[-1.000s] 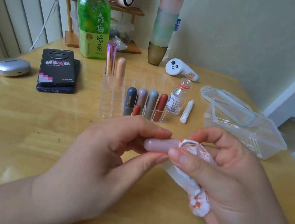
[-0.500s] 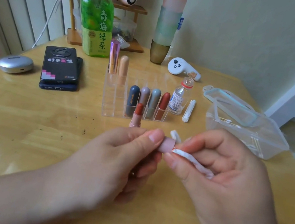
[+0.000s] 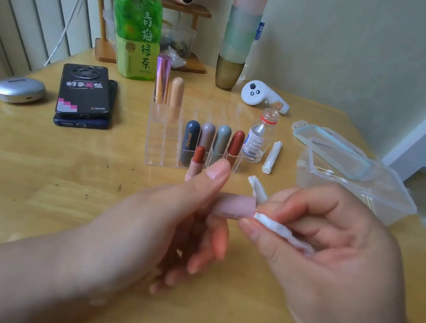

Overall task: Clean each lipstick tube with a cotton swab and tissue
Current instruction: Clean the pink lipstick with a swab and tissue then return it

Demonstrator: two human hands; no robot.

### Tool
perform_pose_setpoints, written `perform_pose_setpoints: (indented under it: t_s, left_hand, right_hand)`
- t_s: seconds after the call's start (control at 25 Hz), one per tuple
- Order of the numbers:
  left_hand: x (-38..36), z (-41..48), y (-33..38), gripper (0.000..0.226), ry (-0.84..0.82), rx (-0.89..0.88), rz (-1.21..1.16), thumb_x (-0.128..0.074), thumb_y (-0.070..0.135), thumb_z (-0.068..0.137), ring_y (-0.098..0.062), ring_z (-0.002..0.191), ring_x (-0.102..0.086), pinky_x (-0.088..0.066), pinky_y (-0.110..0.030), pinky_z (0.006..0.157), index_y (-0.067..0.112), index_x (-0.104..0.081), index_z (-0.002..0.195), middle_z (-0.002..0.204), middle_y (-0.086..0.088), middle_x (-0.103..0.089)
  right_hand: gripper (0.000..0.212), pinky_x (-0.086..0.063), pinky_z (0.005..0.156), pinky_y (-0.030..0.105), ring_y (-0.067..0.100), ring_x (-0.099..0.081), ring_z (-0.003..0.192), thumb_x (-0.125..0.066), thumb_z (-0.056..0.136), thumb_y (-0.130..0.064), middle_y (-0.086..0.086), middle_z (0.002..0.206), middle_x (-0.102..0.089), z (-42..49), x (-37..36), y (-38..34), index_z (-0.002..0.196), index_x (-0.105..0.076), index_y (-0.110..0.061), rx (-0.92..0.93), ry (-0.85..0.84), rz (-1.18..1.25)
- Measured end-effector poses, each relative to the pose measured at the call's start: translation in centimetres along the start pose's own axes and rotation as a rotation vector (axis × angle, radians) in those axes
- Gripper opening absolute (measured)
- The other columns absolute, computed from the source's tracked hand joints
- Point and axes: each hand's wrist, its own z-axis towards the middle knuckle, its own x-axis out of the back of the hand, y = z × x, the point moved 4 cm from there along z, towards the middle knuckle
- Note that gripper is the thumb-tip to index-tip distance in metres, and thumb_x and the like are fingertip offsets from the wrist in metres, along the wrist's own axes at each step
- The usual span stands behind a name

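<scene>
My left hand [image 3: 167, 227] grips a pale pink lipstick cap [image 3: 235, 206], held sideways with its open end to the right. My right hand [image 3: 332, 251] pinches a folded white tissue [image 3: 277, 227] whose twisted tip [image 3: 257, 187] sticks up at the cap's mouth. An uncapped red lipstick [image 3: 197, 163] stands upright on the table just behind my left thumb. A clear organizer [image 3: 157, 149] holds several capped lipsticks [image 3: 220, 143].
A small clear bottle [image 3: 259, 138] and folded white tissue strip [image 3: 272, 157] sit right of the organizer. A clear box of cotton swabs [image 3: 365, 187] lies far right. Two stacked phones [image 3: 84, 96], a grey case [image 3: 19, 89] and a green tea bottle [image 3: 137, 24] stand behind.
The tissue was wrapped round the cap's outside a second ago; now its tip is at the cap's open end. The cap has tilted up slightly in my left hand.
</scene>
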Motion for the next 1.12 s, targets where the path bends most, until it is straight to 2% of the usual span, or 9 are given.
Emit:
perform_pose_setpoints:
  t_s: [0.12, 0.28, 0.4, 0.48, 0.56, 0.72, 0.88, 1.0, 1.12]
  left_hand:
    - [-1.0, -0.8, 0.1, 0.057, -0.167, 0.11, -0.264, -0.056, 0.064, 0.08, -0.013, 0.037, -0.028, -0.024, -0.015, 0.036, 0.008, -0.059, 0.068, 0.051, -0.002, -0.035]
    - [-0.9, -1.0, -0.6, 0.037, -0.098, -0.148, -0.303, -0.059, 0.044, 0.089, -0.016, 0.047, -0.032, -0.03, -0.021, 0.034, 0.009, -0.068, 0.081, 0.062, -0.003, -0.04]
    - [0.0, -0.8, -0.7, 0.043, 0.043, -0.42, 0.121, -0.054, 0.049, 0.09, -0.021, 0.053, -0.043, -0.04, -0.034, 0.045, 0.007, -0.063, 0.096, 0.065, -0.002, -0.047]
    - [0.5, -1.6, -0.1, 0.026, 0.143, -0.649, 0.53, -0.047, 0.046, 0.095, -0.013, 0.064, -0.054, -0.045, -0.029, 0.059, 0.024, -0.06, 0.102, 0.074, 0.012, -0.055]
    - [0.5, -2.0, 0.5, 0.018, 0.177, -0.753, 0.693, -0.049, 0.039, 0.098, -0.016, 0.078, -0.061, -0.05, -0.032, 0.067, 0.028, -0.057, 0.109, 0.09, 0.01, -0.062]
    - [1.0, -0.7, 0.5, 0.027, -0.025, -0.39, 0.053, -0.067, 0.038, 0.084, -0.019, 0.059, -0.052, -0.045, -0.031, 0.045, 0.017, -0.067, 0.099, 0.077, -0.005, -0.061]
    - [-0.1, -0.5, -0.2, 0.06, -0.216, -0.002, -0.189, -0.052, 0.063, 0.087, -0.018, 0.037, -0.037, -0.033, -0.017, 0.036, 0.006, -0.062, 0.07, 0.056, -0.01, -0.045]
    - [-0.4, -0.6, -0.4, 0.049, -0.119, -0.158, -0.213, -0.06, 0.044, 0.089, -0.017, 0.04, -0.031, -0.032, -0.019, 0.036, -0.004, -0.058, 0.081, 0.06, -0.006, -0.04]
    - [0.1, -0.5, -0.8, 0.039, 0.001, -0.352, -0.043, -0.059, 0.044, 0.09, -0.023, 0.046, -0.037, -0.037, -0.029, 0.039, 0.006, -0.066, 0.095, 0.063, -0.01, -0.041]
  right_hand:
    - [0.026, -0.057, 0.068, 0.032, 0.023, -0.075, 0.081, -0.072, 0.082, 0.0, -0.006, 0.087, -0.074, -0.5, -0.6, 0.1, 0.086, -0.059, -0.021, 0.189, -0.107, -0.105]
    - [0.021, -0.055, 0.065, 0.022, 0.024, -0.074, 0.07, -0.073, 0.08, -0.006, -0.002, 0.076, -0.076, -0.2, -0.7, -0.2, 0.082, -0.057, -0.02, -0.046, -0.045, 0.061]
    - [0.029, -0.046, 0.046, 0.023, 0.013, -0.058, 0.043, -0.078, 0.079, -0.009, 0.0, 0.053, -0.067, -0.2, -0.7, 0.3, 0.087, -0.05, -0.008, -0.25, -0.091, 0.195]
    - [0.032, -0.038, 0.055, 0.037, 0.027, -0.053, 0.054, -0.082, 0.077, -0.02, 0.013, 0.066, -0.071, 0.0, -0.4, 1.2, 0.085, -0.052, -0.016, -0.382, -0.13, 0.262]
    - [0.034, -0.037, 0.064, 0.043, 0.039, -0.059, 0.074, -0.081, 0.073, -0.023, 0.02, 0.091, -0.075, 0.1, -0.2, 1.4, 0.085, -0.049, -0.022, -0.431, -0.15, 0.337]
    - [0.034, -0.046, 0.051, 0.021, 0.028, -0.069, 0.063, -0.08, 0.075, -0.006, 0.005, 0.077, -0.077, 0.2, -0.1, 0.2, 0.081, -0.049, -0.017, -0.138, -0.036, 0.151]
    - [0.034, -0.053, 0.068, 0.022, 0.023, -0.075, 0.076, -0.072, 0.077, 0.003, -0.001, 0.084, -0.077, -0.4, -0.6, 0.0, 0.082, -0.053, -0.024, 0.102, -0.037, -0.013]
    - [0.03, -0.053, 0.066, 0.018, 0.012, -0.074, 0.074, -0.073, 0.076, 0.001, -0.006, 0.082, -0.076, -0.3, -0.5, -0.1, 0.081, -0.056, -0.023, 0.023, -0.023, 0.02]
    - [0.021, -0.046, 0.047, 0.024, 0.015, -0.061, 0.051, -0.073, 0.074, -0.004, 0.0, 0.067, -0.074, -0.1, -0.4, 0.0, 0.079, -0.057, -0.017, -0.192, -0.073, 0.124]
